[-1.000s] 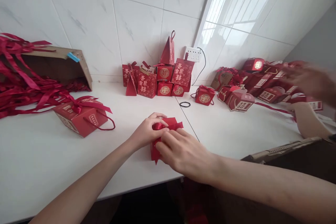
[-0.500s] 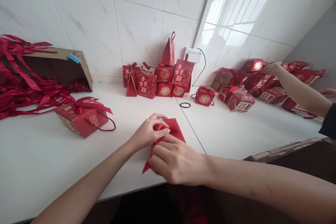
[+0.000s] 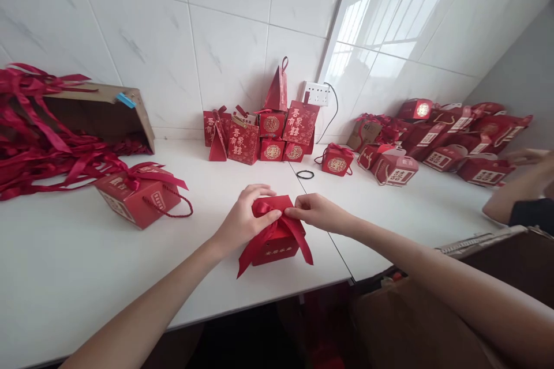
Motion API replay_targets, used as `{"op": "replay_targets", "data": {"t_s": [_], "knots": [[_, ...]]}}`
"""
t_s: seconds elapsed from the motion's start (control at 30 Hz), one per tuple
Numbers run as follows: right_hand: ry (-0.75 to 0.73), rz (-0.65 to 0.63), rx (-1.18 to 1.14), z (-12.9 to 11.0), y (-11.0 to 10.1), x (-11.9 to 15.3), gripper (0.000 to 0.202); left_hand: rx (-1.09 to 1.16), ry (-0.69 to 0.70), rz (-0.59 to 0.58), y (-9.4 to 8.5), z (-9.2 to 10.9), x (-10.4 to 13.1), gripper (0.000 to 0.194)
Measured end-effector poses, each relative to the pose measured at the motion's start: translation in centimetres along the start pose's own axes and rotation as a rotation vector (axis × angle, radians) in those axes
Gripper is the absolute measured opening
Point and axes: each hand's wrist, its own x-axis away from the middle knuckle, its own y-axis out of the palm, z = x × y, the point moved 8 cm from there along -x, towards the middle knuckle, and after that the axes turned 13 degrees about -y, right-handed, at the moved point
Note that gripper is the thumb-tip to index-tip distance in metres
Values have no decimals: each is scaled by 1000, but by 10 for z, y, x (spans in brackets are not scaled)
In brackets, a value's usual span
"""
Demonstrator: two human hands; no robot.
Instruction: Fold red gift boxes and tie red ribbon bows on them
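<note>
A small red box [image 3: 275,251] with gold lettering on its front stands near the table's front edge. On its top lies a red ribbon [image 3: 298,236] in a bow, its two tails hanging down over the front. My left hand [image 3: 251,216] pinches the ribbon at the knot, thumb pointing right, its other fingers behind the bow. From the right, my right hand [image 3: 314,211] grips the ribbon beside the knot between thumb and curled fingers. The two thumb tips are close together over the box.
A bow-tied box [image 3: 147,207] is at left, before a carton [image 3: 145,118] and piled ribbons [image 3: 26,138]. Red boxes [image 3: 272,150] stand by the wall; more [image 3: 396,167] lie at right. Another person's hand [image 3: 530,167] is at the right edge. A black ring [image 3: 305,174] lies mid-table.
My right hand has moved up and right from the box's front to the bow's right side, uncovering the front and a ribbon tail. The other person's arm has drawn back to the right.
</note>
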Motion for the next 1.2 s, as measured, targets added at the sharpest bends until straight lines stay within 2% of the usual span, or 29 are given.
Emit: {"op": "replay_targets", "data": {"t_s": [0.1, 0.13, 0.17, 0.27, 0.33, 0.53, 0.7, 0.9, 1.07, 1.2], "knots": [[-13, -1, -105, 0, 4, -2, 38, -112, 39, 298, -21, 5, 9, 39], [-17, 1, -128, -2, 3, -2, 36, -164, 1, 359, -26, 5, 12, 38], [-18, 4, -147, -2, 3, -1, 35, -213, -64, 367, -28, 2, 13, 36], [-3, 13, -204, -2, 4, 0, 34, -291, -270, 214, -21, -9, 15, 37], [0, 14, -258, -1, 7, 0, 32, -292, -300, 168, -19, -10, 17, 37], [-43, -1, -452, 1, 13, 0, 32, -173, -248, 213, -17, -12, 22, 33], [-46, -1, -525, 2, 9, 3, 31, -63, -195, 230, -14, -15, 26, 34], [14, 1, -661, 5, 9, 7, 36, -5, -181, 236, -13, -21, 26, 33], [41, -5, -693, 6, 7, 11, 39, -11, -165, 265, -13, -24, 26, 31], [53, -68, -628, 8, 4, 14, 39, -1, -166, 260, -14, -25, 26, 32]]}}
